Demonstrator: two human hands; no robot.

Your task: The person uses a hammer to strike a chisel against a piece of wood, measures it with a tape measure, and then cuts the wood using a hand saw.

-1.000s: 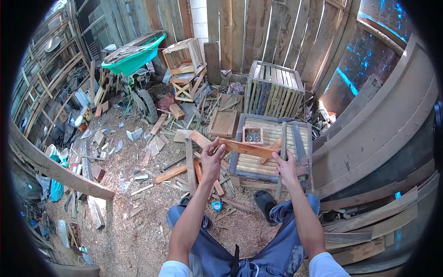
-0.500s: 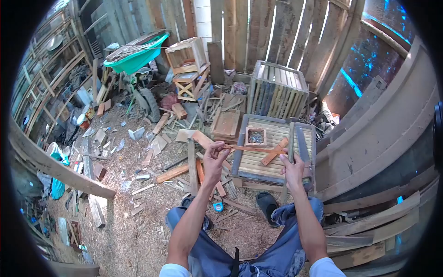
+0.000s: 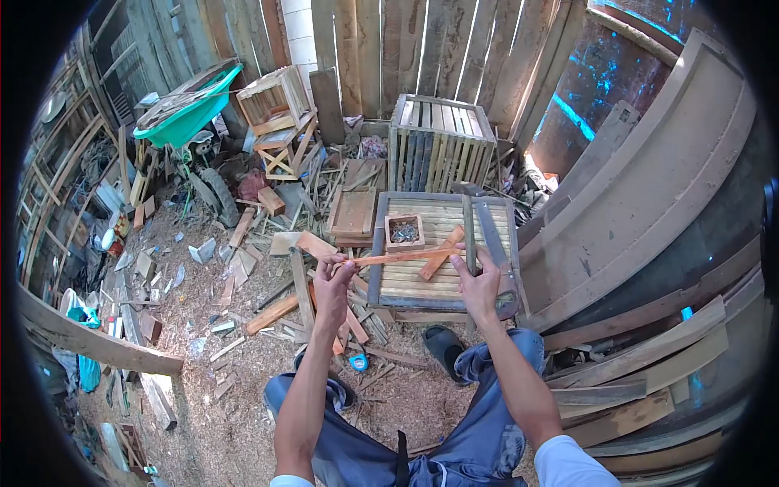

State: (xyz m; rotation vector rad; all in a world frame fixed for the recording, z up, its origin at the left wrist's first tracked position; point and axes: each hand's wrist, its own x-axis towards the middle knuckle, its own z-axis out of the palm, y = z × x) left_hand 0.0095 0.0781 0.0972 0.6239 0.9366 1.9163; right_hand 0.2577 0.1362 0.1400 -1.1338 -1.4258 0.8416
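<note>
Over the slatted crate top (image 3: 442,243): thin wood strip (image 3: 398,256), pinched at its near-left end by left hand (image 3: 333,284), level for sighting. Right hand (image 3: 480,286) grips an upright grey slat (image 3: 470,235) at the crate's near-right edge; small nail box (image 3: 404,232) toward the far-left corner.

place: rough woodworking shed | walls: upright weathered planks (image 3: 422,49) | floor: sawdust and offcuts (image 3: 243,325) | goods: slatted wooden crates (image 3: 442,142), one lying flat, small box of nails (image 3: 403,232) near its top-left corner | green wheelbarrow (image 3: 188,109) at left
</note>
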